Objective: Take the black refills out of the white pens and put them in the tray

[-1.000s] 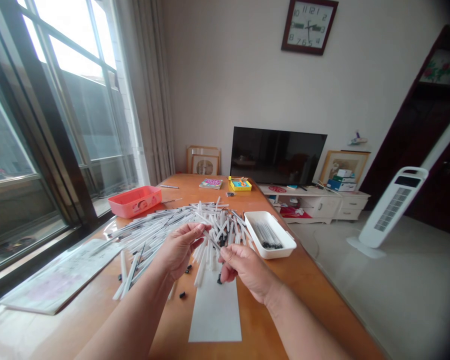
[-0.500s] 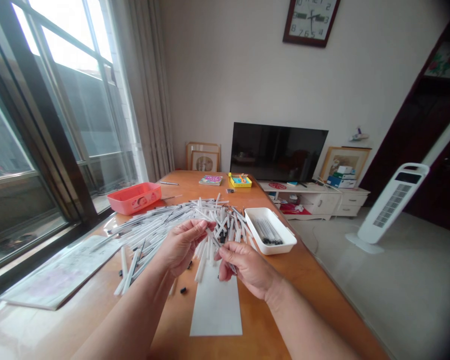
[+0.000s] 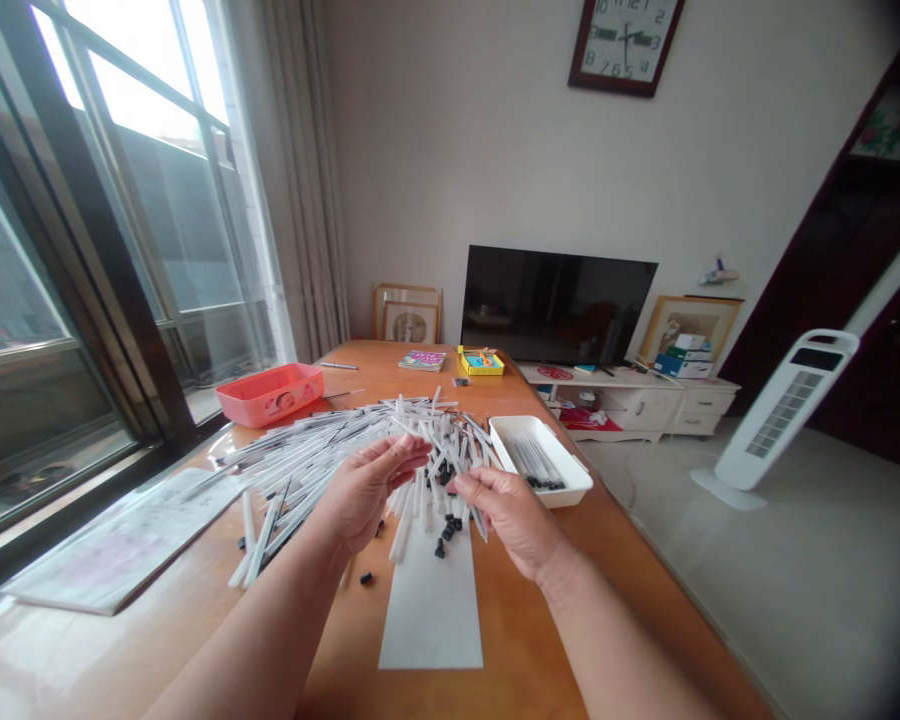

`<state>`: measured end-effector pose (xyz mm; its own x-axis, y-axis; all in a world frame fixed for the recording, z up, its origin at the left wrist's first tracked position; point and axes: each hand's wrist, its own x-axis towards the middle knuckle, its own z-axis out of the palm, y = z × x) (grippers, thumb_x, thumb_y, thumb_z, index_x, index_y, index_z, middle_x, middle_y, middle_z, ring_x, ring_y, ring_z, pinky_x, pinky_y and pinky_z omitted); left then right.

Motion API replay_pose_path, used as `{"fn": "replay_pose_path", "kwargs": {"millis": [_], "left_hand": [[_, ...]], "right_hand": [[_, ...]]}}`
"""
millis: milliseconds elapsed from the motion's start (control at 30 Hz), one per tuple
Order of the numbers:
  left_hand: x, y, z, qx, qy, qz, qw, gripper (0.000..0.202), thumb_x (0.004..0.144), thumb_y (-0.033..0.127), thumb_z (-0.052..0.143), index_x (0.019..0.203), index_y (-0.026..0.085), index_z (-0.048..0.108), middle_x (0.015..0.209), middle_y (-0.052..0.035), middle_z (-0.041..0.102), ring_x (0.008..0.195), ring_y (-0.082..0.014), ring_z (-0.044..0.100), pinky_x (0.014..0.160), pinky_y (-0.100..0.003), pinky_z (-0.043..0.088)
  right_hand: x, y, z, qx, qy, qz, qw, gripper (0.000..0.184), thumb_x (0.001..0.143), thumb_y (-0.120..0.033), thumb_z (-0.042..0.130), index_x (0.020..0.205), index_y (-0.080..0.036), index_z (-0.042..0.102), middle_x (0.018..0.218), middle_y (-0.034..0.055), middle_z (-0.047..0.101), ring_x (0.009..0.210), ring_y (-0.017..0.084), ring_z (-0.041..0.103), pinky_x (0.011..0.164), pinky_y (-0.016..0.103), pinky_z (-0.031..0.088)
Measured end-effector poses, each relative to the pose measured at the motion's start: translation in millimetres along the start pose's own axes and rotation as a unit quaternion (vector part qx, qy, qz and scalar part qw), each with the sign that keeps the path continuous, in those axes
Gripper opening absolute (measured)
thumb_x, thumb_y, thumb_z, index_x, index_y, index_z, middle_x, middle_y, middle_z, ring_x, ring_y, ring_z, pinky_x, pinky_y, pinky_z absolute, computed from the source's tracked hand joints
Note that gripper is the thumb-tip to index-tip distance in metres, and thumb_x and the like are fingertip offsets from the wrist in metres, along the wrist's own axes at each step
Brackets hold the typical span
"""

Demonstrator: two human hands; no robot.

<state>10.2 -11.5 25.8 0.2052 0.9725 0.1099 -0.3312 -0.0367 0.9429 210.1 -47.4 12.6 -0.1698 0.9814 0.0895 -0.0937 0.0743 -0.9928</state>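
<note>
Across the brown table (image 3: 525, 640) I see pale tubes (image 3: 330, 440) heaped toward eleven o'clock from the right hand (image 3: 514, 510), which pinches a slender rod (image 3: 480, 525), a white tray (image 3: 570, 494) at its two o'clock, while the left hand (image 3: 371, 488) is nearly closed, its hold unclear.

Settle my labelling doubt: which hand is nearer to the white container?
Right. The right hand is close to the white container, by its near left corner; the left hand is farther to the left, by the pile of tubes.
</note>
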Motion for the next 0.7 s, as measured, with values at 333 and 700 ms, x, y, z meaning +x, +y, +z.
{"fn": "replay_pose_path", "kwargs": {"millis": [333,700], "left_hand": [[11.5,-8.6,-16.9,0.143,0.134,0.035,0.98,0.043,0.07,0.054,0.077,0.092,0.017,0.072,0.096,-0.0104,0.076,0.096,-0.0243,0.067,0.087,-0.034,0.047],[17.8,-3.3,-36.8,0.271,0.229,0.054,0.933,0.029,0.071,0.034,0.065,0.095,0.017,0.072,0.097,-0.0098,0.076,0.096,-0.0256,0.068,0.091,-0.037,0.047]], "right_hand": [[15.3,9.3,-28.2,0.085,0.187,-0.059,0.977,0.032,0.075,-0.046,0.077,0.079,-0.018,0.062,0.067,-0.0025,0.057,0.055,0.008,0.045,0.046,0.02,0.033],[14.1,3.7,-30.8,0.047,0.272,-0.067,0.959,0.024,0.077,-0.04,0.072,0.081,-0.018,0.063,0.075,0.0018,0.067,0.064,0.012,0.059,0.052,0.02,0.043]]}}
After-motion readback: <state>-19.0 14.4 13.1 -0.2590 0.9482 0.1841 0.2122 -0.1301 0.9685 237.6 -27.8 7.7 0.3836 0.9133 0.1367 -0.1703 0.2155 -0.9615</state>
